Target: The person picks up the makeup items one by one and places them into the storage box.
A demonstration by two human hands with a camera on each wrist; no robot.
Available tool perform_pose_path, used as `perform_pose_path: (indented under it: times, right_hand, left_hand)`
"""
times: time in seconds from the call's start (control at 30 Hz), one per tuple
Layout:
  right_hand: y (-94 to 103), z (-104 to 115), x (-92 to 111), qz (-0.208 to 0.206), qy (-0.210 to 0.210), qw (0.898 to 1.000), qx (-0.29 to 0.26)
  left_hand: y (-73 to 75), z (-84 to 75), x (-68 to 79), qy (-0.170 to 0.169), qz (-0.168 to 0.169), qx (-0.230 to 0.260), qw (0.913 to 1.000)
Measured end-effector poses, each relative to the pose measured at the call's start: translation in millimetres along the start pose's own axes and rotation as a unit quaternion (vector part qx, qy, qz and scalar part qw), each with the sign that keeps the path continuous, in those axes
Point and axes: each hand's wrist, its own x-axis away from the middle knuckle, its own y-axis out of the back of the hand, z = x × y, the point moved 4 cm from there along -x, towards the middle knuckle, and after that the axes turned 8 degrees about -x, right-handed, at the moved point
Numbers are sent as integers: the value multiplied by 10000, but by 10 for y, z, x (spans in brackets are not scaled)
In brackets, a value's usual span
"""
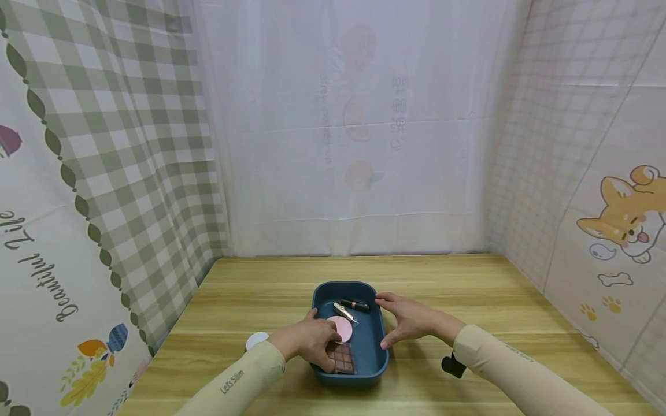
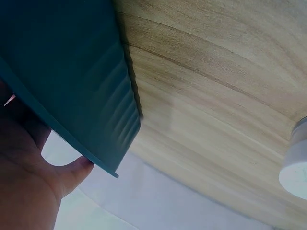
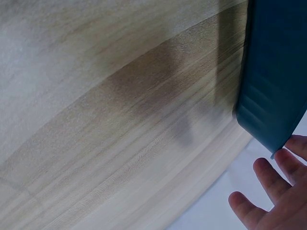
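Note:
A dark blue oblong bin (image 1: 373, 346) stands on the table. In it lie a brown gridded makeup palette (image 1: 342, 359), a pink round compact (image 1: 340, 328), a silver-and-clear lipstick-like tube (image 1: 344, 312) and a black tube (image 1: 356, 305). My left hand (image 1: 311, 342) reaches over the left rim, thumb and fingers bent round the palette's left side. One of its outer fingers (image 2: 76, 173) rests at the rim in the left wrist view; the other fingertips are hidden there. My right hand (image 1: 413, 316) is spread at the right rim, fingertips close against it, holding nothing.
A white round-topped container (image 1: 257, 340) stands on the wooden table (image 1: 250, 300) left of the bin, partly behind my left forearm. A black wrist camera (image 1: 454, 366) shows below my right wrist. Printed curtains (image 1: 359, 190) hang around the table.

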Motion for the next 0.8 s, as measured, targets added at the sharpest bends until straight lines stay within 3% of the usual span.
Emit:
perform_pose_path:
  times: [0.4,0.63,0.8]
  right_hand:
    - [4,22,9,7,-16,10000,-16]
    - [1,20,10,-3,-46,10000,-52]
    - [5,24,5,15,-77,9999,-69]
  left_hand:
    - [18,18,15,-57,-273,-414,9988]
    - [120,104,40,-145,-512,-186,9984]
    - [205,189,114,-58,-653,231,9976]
